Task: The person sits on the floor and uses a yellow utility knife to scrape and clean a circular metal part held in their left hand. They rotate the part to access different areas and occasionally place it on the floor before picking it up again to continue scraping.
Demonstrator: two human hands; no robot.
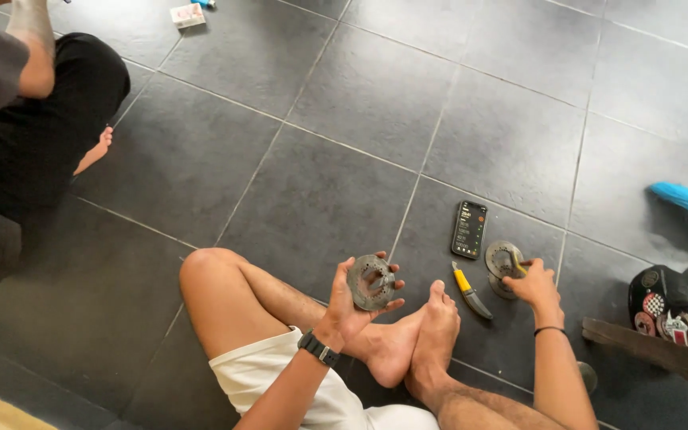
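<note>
Underfoot, dark grey floor tiles [344, 95] with pale grout. Round grey metal disc [370, 281] with centre hole, frame centre-bottom, clasped by left hand [357, 306]. Right hand [535, 283] pinching yellow-handled tool [517, 267] on second disc [502, 261], beside phone [469, 229].

Phone [469, 229], knife [468, 291] beside right hand [537, 283]

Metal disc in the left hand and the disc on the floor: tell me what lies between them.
In the head view, a yellow-handled utility knife lies on the tiles between the held disc and the floor disc; a phone sits just beyond.
</note>
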